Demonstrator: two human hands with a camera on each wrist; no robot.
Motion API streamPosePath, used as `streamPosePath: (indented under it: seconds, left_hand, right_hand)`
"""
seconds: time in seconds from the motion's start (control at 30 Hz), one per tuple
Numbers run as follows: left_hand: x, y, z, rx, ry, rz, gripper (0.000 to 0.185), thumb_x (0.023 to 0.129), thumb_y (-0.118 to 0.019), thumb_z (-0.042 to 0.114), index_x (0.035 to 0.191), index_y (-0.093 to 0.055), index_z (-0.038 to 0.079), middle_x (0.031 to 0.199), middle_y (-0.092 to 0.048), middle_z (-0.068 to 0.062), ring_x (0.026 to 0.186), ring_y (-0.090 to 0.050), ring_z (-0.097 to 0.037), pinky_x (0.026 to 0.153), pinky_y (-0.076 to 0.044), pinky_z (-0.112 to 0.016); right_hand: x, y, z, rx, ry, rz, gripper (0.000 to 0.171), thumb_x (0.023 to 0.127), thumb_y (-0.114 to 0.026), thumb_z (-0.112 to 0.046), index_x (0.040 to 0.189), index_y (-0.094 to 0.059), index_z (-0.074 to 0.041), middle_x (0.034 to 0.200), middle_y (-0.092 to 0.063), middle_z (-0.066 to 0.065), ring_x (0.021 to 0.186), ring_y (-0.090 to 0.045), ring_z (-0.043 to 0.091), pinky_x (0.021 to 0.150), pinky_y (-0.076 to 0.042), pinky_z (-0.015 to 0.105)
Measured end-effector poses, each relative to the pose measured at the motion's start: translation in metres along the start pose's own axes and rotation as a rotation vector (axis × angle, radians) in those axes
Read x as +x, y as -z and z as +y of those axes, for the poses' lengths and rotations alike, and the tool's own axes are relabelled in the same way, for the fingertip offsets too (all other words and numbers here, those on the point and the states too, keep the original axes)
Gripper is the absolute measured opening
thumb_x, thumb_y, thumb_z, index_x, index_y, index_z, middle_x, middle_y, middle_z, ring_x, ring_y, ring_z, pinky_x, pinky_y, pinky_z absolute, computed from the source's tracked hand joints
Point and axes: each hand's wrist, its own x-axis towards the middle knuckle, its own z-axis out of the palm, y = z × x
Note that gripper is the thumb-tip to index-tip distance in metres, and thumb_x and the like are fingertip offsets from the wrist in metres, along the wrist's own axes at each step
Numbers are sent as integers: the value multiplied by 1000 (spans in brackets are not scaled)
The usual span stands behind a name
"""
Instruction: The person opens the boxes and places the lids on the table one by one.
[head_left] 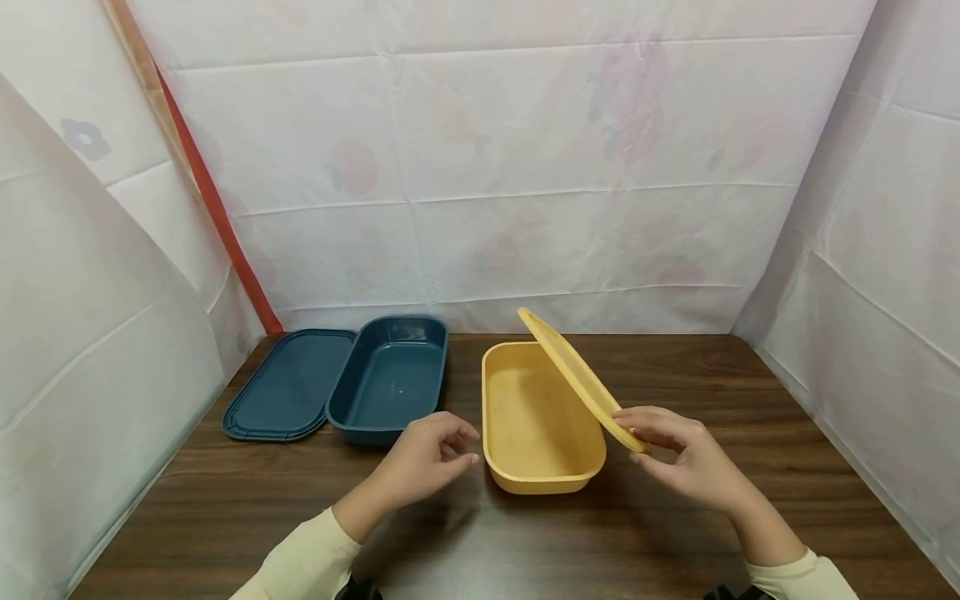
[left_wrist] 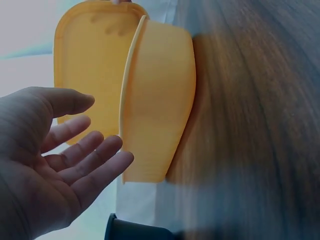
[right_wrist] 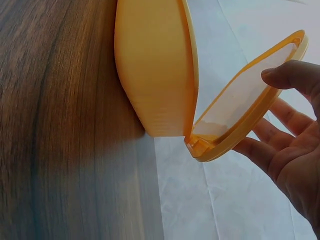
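A yellow rectangular container (head_left: 525,417) with rounded corners stands uncovered on the table, nothing inside it. My right hand (head_left: 686,454) pinches the near end of its yellow lid (head_left: 577,375), thumb on one face and fingers on the other. The lid is tilted above the container's right side; in the right wrist view, the lid's far end (right_wrist: 200,147) looks close to the rim, and I cannot tell if they touch. Just left of the container hovers my left hand (head_left: 427,458), fingers loosely bent and holding nothing, as the left wrist view also shows of that hand (left_wrist: 75,155).
A dark blue container (head_left: 393,379) stands at the back left of the wooden table (head_left: 675,533). Beside it lies a blue lid (head_left: 292,387), close to its left wall. White patterned cloth (head_left: 480,167) hangs behind and on both sides.
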Motion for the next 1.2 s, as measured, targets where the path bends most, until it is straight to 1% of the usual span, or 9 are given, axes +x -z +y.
streamPosePath:
  seconds: [0.17, 0.33, 0.43, 0.53, 0.73, 0.9, 0.97, 1.07, 1.2]
  left_hand:
    - [1, -1, -2, -56, 97, -29, 19, 86, -75, 12, 104, -69, 9, 100, -64, 0, 84, -65, -13, 69, -55, -24]
    - [4, -5, -6, -127, 199, -58, 24, 88, -73, 17, 109, -67, 7, 106, -65, -3, 88, -64, -13, 71, -55, -25]
    - [5, -8, -8, -220, 279, -64, 32, 89, -73, 18, 116, -64, 4, 111, -65, -8, 90, -65, -16, 70, -56, -27]
    - [6, -12, -10, -331, 342, -51, 38, 90, -71, 15, 123, -59, 1, 118, -62, -13, 94, -65, -20, 70, -57, -31]
    - [7, -23, -12, -525, 412, -9, 49, 90, -69, 8, 134, -50, -5, 128, -54, -20, 104, -63, -28, 75, -58, -41]
    - [7, -30, -9, -635, 490, -6, 54, 91, -66, 6, 139, -44, -7, 135, -48, -24, 106, -63, -29, 77, -57, -45]
    - [8, -34, -7, -672, 506, -8, 55, 92, -65, 4, 140, -41, -9, 137, -46, -26, 104, -63, -28, 76, -57, -46]
    - [9, -38, -5, -724, 514, -7, 55, 92, -63, 1, 140, -39, -10, 138, -45, -29, 103, -63, -30, 75, -57, -47]
    - [11, -42, -5, -783, 522, 6, 55, 91, -61, -3, 141, -37, -10, 135, -45, -30, 104, -62, -35, 74, -57, -48]
  right_hand:
    - [0, 2, 2, 44, 16, 14, 54, 72, -70, 25, 121, -64, 2, 121, -61, 22, 115, -59, 12, 87, -53, 27]
    - [-4, 6, 5, 69, -34, 19, 54, 72, -69, 25, 121, -63, 3, 124, -61, 14, 113, -60, 11, 89, -52, 26]
    - [-6, 7, 6, 77, -57, 29, 53, 73, -68, 25, 121, -62, 4, 126, -61, 7, 114, -59, 10, 88, -52, 25]
    - [-8, 8, 7, 95, -68, 46, 54, 72, -67, 27, 121, -61, 5, 128, -60, 3, 115, -59, 10, 87, -53, 24]
    - [-10, 8, 7, 119, -89, 81, 51, 72, -65, 29, 118, -60, 8, 128, -60, 0, 114, -59, 12, 85, -54, 25]
    - [-11, 6, 9, 132, -112, 102, 47, 72, -66, 28, 116, -59, 11, 127, -61, -5, 111, -61, 13, 84, -55, 27]
    - [-11, 6, 9, 149, -110, 111, 47, 72, -65, 29, 116, -59, 12, 126, -61, -3, 111, -61, 13, 83, -55, 27]
    - [-11, 5, 10, 187, -107, 128, 48, 72, -64, 29, 117, -58, 13, 121, -64, 5, 107, -63, 15, 82, -55, 28]
    - [-11, 5, 10, 244, -130, 159, 48, 74, -63, 29, 119, -55, 15, 117, -65, 10, 103, -66, 16, 77, -57, 29]
